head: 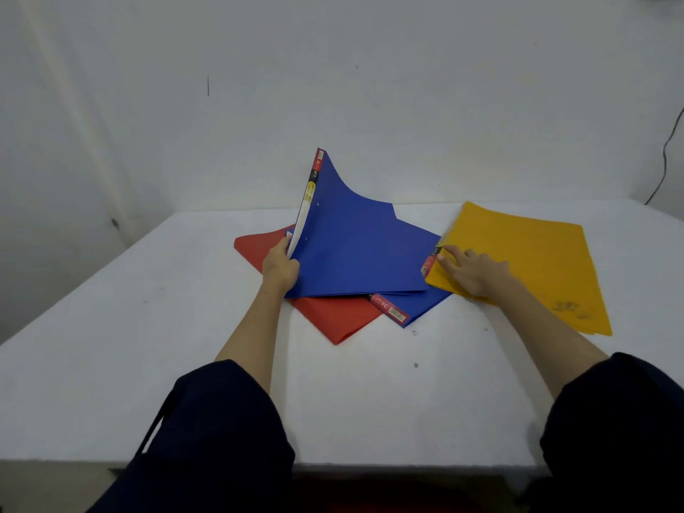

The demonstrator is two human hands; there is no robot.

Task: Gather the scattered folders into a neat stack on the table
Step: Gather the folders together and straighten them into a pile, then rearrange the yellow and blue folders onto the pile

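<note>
My left hand grips the left edge of a blue folder and lifts it, so its labelled spine stands tilted upward. Under it lies a second blue folder with a red label strip, and beneath both a red folder lies flat on the white table. To the right, a yellow folder lies flat, overlapping the blue folder's right edge. My right hand rests flat on the yellow folder's near left corner, fingers spread.
A white wall rises behind the table's far edge. A dark cable hangs down the wall at the far right. The table's near edge runs just beyond my dark sleeves. Small dark marks dot the tabletop.
</note>
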